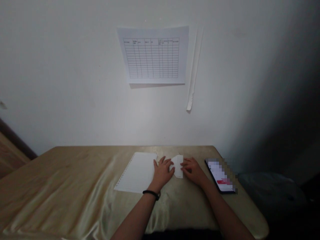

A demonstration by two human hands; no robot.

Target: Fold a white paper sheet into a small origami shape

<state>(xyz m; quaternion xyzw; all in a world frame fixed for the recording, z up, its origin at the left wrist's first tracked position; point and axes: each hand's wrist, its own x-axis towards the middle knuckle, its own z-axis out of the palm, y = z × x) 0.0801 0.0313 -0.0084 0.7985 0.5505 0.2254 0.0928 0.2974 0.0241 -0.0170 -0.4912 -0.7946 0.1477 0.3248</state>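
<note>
A small folded piece of white paper [178,166] lies on the cloth-covered table between my two hands. At its left side, my left hand [162,170] holds the edge with thumb and fingers; a black band [151,193] circles that wrist. My right hand [193,170] has its fingertips and thumb closed on the paper's right edge. Small holes show along the paper's lower edge. Left of my left hand rests a flat sheet of loose-leaf paper [136,171] with punched holes down its left side, its right part partly covered by my hand.
A phone [221,176] with a lit, partly blurred screen lies right of my right arm. The table's satin cloth [75,190] is wrinkled on the left. On the wall behind hang a printed table sheet [153,60] and a peeling white strip [194,70].
</note>
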